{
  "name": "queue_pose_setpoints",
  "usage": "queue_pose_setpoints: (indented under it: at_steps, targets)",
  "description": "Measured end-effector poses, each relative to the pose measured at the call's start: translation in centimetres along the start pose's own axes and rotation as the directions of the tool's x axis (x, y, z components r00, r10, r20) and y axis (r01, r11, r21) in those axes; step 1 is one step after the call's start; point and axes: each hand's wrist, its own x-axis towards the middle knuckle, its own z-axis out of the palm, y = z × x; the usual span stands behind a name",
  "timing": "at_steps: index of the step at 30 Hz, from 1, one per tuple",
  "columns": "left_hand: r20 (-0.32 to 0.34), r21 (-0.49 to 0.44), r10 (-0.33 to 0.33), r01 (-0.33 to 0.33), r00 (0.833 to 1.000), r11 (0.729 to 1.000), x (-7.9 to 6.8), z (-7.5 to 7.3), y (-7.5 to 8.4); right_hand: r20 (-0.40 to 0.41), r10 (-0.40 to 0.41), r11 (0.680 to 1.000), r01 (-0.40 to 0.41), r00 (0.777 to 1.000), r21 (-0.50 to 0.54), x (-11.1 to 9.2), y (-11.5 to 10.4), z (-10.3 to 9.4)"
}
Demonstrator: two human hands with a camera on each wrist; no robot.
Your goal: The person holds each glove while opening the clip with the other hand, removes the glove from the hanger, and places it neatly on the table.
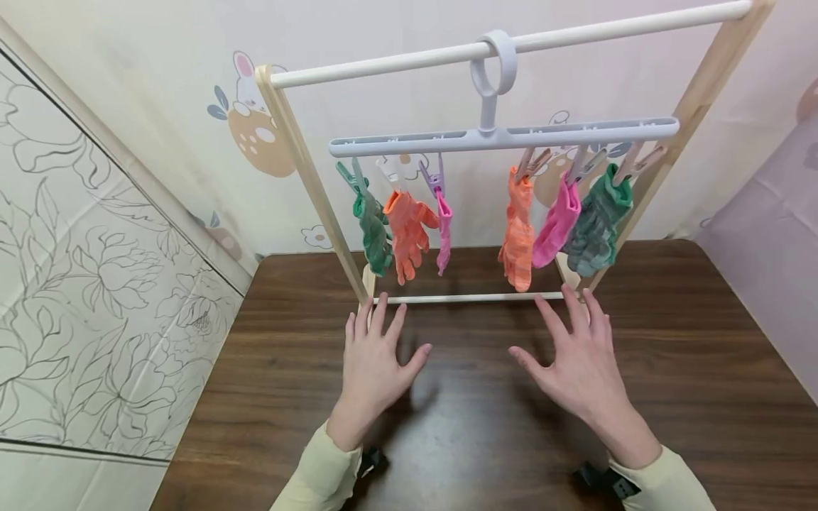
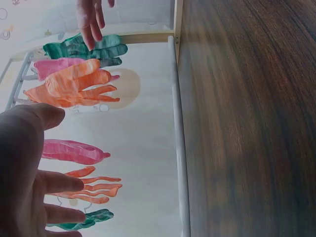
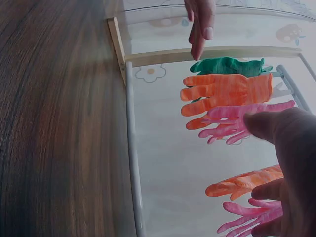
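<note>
My left hand [image 1: 375,363] and right hand [image 1: 581,365] are held apart in front of the rack, fingers spread, holding nothing. Beyond them, small gloves hang by clothespins from a light grey hanger [image 1: 409,144]. Its left side carries a green glove [image 1: 373,228], an orange glove [image 1: 407,231] and a thin-looking pink glove [image 1: 444,231]. On the right hang another orange glove [image 1: 518,234], a pink glove [image 1: 559,221] and a grey-green glove [image 1: 596,223]. In the left wrist view the fingers overlap the hanging gloves; whether they touch cannot be told.
The hanger's ring hooks over the white top bar [image 1: 383,66] of a wooden rack [image 1: 313,184]. A lower white bar [image 1: 473,298] crosses near the dark wooden table [image 1: 473,426]. Behind stands a pale patterned backdrop [image 1: 383,28], with a flower-line panel [image 1: 96,284] at left.
</note>
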Motion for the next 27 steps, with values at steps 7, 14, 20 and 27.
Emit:
queue_pose_setpoints:
  at_steps: [7, 14, 20, 27]
  targets:
    - [-0.160, -0.128, 0.033, -0.054, 0.987, 0.990, 0.2, -0.1, -0.7, -0.070, 0.007, 0.995, 0.000, 0.998, 0.100, 0.1, -0.1, -0.1]
    - [-0.271, -0.236, 0.000, -0.067, 0.963, 0.969, 0.5, -0.4, -1.6, -0.086, 0.053, 0.988, -0.040, 0.995, 0.150, 0.5, -0.5, -0.1]
    - [-0.323, -0.274, -0.042, -0.051, 0.945, 0.960, 1.1, -1.0, -2.7, -0.098, 0.070, 0.982, -0.051, 0.993, 0.181, 0.9, -0.7, -0.2]
    - [-0.348, -0.326, -0.127, 0.007, 0.929, 0.945, 2.1, -1.7, -4.4, -0.147, 0.066, 0.973, -0.031, 0.987, 0.229, 1.0, -0.9, 0.0]
